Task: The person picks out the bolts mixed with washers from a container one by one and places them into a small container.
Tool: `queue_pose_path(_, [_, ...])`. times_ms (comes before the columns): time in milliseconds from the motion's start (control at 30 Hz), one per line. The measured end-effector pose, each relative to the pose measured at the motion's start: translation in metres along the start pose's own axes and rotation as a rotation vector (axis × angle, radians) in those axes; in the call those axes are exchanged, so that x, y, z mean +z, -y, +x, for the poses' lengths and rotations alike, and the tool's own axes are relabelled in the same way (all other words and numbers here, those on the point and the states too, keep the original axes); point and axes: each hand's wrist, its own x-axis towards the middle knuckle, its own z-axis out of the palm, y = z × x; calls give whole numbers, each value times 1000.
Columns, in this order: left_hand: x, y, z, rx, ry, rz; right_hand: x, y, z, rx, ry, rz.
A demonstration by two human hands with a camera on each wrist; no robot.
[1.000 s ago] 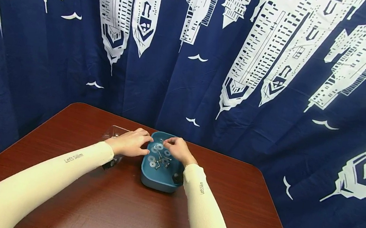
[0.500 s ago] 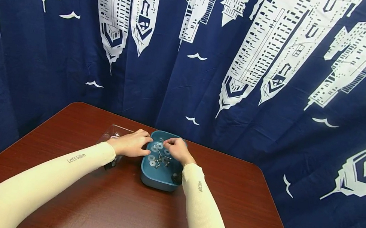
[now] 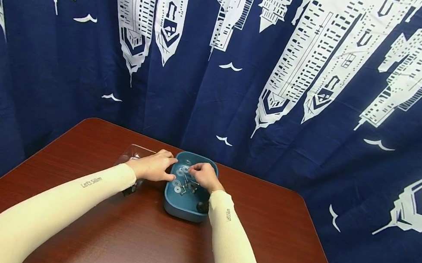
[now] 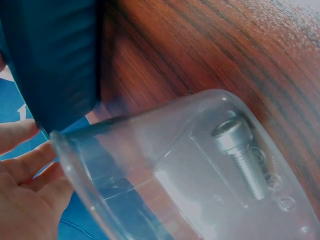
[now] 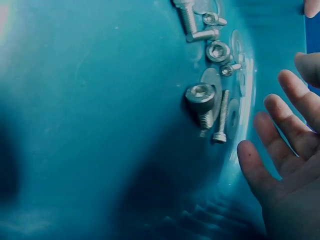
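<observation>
A blue rectangular bin (image 3: 184, 213) holds several socket-head bolts (image 5: 201, 98) and flat washers (image 3: 177, 189). My left hand (image 3: 154, 166) spans its left side, its thumb and fingertips at the rim and the fingers mostly extended. Over the bin's far part is my right hand (image 3: 206, 175), thumb and forefinger close together above the washers; whether something small lies between them I cannot see. In the right wrist view its other fingers look loosely spread, beside the bolts.
Under my left wrist stands a clear plastic container (image 4: 190, 150) with a silver bolt (image 4: 241, 155) inside. The brown table (image 3: 113, 233) ends at a dark blue curtain (image 3: 181, 115) with white building prints. Wrist cameras, such as the black one (image 3: 202, 206), sit close to the bin.
My right hand has shifted very slightly within the bin. The left hand stays about where it was at the rim, and the head view sways a little.
</observation>
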Motion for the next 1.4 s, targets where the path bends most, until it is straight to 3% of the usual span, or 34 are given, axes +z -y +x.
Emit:
queue_pose_path(533, [6,-2,4,-6,8,11,12,-12,0,40,-39,40])
queue_pose_path(900, [4,-2,4,-6,34,15,19,-13,0,60,-54,-23])
queue_pose_path(1400, [4,4,2,4,23,14,23,-8,7,57,-44,-89])
